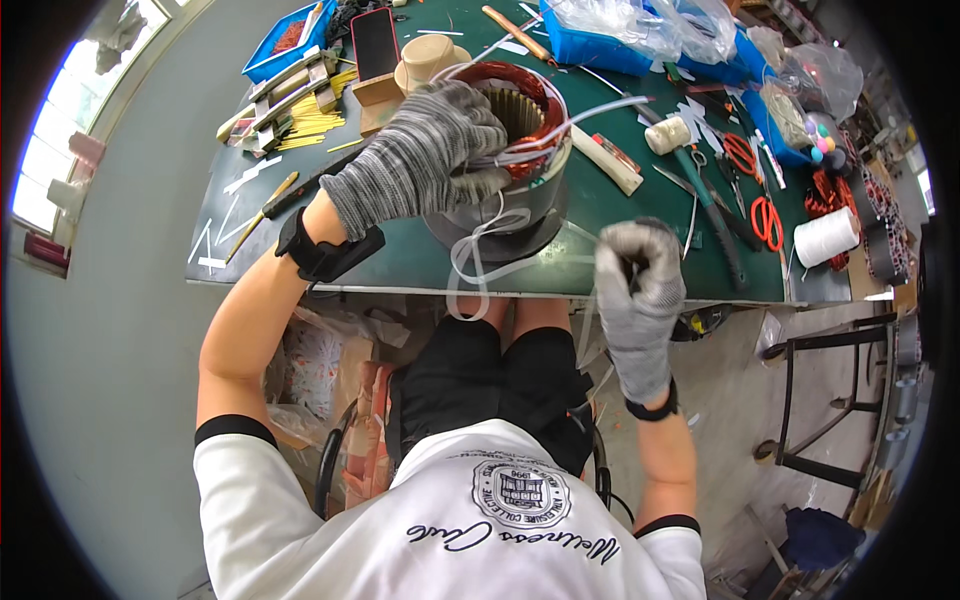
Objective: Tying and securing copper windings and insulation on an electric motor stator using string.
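Observation:
A motor stator [540,205] stands upright near the table's front edge, with red-brown copper windings [545,105] ringing its slotted core. My left hand [435,150], in a grey knitted glove, curls over the stator's near left rim, fingers and thumb closed on it. Loops of thin white lacing cord [478,250] hang down its front. To the right, just past the table edge, my gloved right hand [640,290] is closed in a fist, slightly blurred. A faint stretch of the cord runs toward it; the fingers hide the end. White sleeved leads [590,112] stick out from the windings.
Right of the stator lie a white bar [608,160], a green-handled tool [715,220], red-handled scissors [767,222] and a white thread spool [827,237]. At left are a phone [375,45], yellow sticks [312,125] and a screwdriver [262,215]. Blue bins [590,50] line the back.

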`<state>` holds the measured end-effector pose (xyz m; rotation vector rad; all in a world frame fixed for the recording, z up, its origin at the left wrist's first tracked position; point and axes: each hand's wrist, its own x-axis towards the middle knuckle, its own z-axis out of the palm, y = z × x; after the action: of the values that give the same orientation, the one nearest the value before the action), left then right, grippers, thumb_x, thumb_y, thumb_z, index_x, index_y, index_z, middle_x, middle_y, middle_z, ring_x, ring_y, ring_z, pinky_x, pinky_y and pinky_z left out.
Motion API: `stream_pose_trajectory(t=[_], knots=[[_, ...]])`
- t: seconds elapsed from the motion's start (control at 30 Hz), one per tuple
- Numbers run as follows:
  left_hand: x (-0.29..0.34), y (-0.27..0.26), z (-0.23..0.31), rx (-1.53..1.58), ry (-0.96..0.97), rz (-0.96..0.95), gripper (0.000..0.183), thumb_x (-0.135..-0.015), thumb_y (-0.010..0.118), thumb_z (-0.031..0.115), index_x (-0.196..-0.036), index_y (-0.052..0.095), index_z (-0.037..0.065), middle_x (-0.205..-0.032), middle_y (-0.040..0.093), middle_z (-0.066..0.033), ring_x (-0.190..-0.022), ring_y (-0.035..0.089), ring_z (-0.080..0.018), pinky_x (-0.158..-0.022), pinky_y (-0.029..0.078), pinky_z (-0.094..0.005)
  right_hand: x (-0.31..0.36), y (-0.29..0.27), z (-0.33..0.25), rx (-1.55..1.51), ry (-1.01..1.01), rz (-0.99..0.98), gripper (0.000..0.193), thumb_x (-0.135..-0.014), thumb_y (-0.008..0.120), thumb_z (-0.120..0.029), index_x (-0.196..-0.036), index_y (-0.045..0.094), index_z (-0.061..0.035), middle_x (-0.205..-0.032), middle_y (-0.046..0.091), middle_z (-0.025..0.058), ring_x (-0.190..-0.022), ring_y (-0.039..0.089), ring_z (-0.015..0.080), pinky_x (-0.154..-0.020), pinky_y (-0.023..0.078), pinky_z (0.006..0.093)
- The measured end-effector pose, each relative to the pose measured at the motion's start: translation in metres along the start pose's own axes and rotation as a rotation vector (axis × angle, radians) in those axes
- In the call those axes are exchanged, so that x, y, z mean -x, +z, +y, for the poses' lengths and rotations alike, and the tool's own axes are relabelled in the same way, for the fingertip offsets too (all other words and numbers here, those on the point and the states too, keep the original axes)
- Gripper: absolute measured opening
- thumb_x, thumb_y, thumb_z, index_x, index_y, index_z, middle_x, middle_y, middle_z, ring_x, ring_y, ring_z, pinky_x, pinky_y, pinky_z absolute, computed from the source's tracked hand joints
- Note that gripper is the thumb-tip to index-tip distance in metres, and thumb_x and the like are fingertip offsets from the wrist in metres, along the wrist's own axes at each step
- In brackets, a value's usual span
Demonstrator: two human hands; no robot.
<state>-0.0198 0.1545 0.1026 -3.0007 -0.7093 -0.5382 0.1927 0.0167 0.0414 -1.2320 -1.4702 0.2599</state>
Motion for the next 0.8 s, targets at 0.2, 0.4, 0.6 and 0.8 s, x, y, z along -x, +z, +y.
stream_pose_trajectory(t=[0.2, 0.4, 0.6, 0.8], knots=[[0.0, -0.006, 0.006, 0.041, -0.17, -0.145, 0.045, -0.077, 0.064, 0.033, -0.111, 0.057, 0.005, -0.112, 0.054, -0.0186, -0.112, 0.046, -0.0365, -0.096, 0.036, -0.0454, -0.021, 0.06, 0.019, 0.157, -0.182, 0.032, 0.043, -0.077, 0.057, 0.006, -0.117, 0.052, -0.0092, -0.089, 0.056, 0.0027, -0.062, 0.05, 0.0064, -0.056, 0.044, 0.0203], [0.002, 0.003, 0.001, -0.2, 0.03, 0.006, 0.052, -0.077, 0.06, 0.042, -0.113, 0.057, 0.005, -0.111, 0.057, -0.0149, -0.115, 0.046, -0.0307, -0.101, 0.029, -0.0462, -0.025, 0.093, 0.009, 0.187, -0.331, 0.179, 0.031, -0.081, 0.045, -0.001, -0.112, 0.05, 0.0024, -0.099, 0.055, 0.0158, -0.094, 0.051, 0.0342, -0.093, 0.035, 0.0425], [0.012, 0.007, 0.031, -0.481, -0.342, 0.238, 0.086, -0.07, 0.06, 0.054, -0.136, 0.031, 0.009, -0.142, 0.031, -0.0057, -0.134, 0.018, -0.0271, -0.108, 0.004, -0.0537, -0.088, 0.087, -0.026, -0.225, -0.31, -0.007, 0.028, -0.088, 0.042, -0.006, -0.112, 0.051, 0.0044, -0.111, 0.054, 0.0167, -0.099, 0.053, 0.0277, -0.086, 0.042, 0.0332], [0.017, 0.017, 0.035, -0.251, -0.313, 0.452, 0.075, -0.07, 0.07, 0.031, -0.133, 0.036, 0.01, -0.131, 0.045, -0.009, -0.13, 0.031, -0.0265, -0.109, 0.01, -0.0482, -0.048, 0.028, -0.003, -0.234, 0.067, -0.129, 0.022, -0.082, 0.042, 0.002, -0.099, 0.056, 0.0005, -0.088, 0.058, 0.0089, -0.07, 0.055, 0.0124, -0.065, 0.046, 0.0258]])
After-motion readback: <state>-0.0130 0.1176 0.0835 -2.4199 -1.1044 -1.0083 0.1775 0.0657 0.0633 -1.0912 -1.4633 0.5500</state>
